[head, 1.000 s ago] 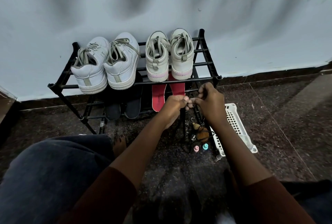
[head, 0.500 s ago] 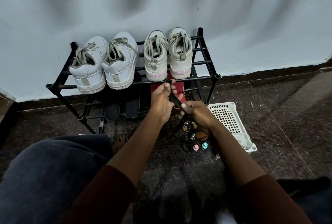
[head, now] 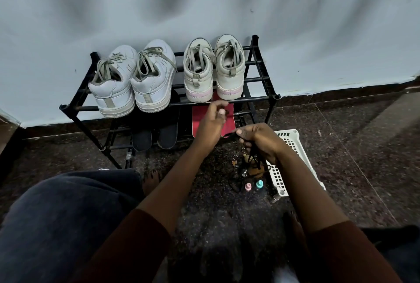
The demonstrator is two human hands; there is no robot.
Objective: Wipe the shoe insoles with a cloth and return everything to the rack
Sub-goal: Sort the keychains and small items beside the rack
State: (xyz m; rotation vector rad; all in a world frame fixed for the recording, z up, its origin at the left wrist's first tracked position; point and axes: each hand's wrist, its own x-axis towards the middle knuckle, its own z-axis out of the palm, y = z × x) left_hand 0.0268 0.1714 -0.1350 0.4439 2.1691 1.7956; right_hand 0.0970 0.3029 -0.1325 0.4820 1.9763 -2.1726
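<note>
Lying on lower shelf of rack (head: 261, 98), red insoles (head: 196, 121); R grip (head: 261, 142) pinches black cord (head: 254, 160), L grip (head: 211, 123) unclear.

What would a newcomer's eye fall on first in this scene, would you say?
Two pairs of pale sneakers sit heels-out on the top shelf of the black rack, with red insoles and black insoles on the shelf below. In front, the right hand grips a black cord beside a white basket on the floor.

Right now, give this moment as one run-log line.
right hand: grips black cord | left hand: before red insoles, grip unclear | shoes: on rack top
</note>
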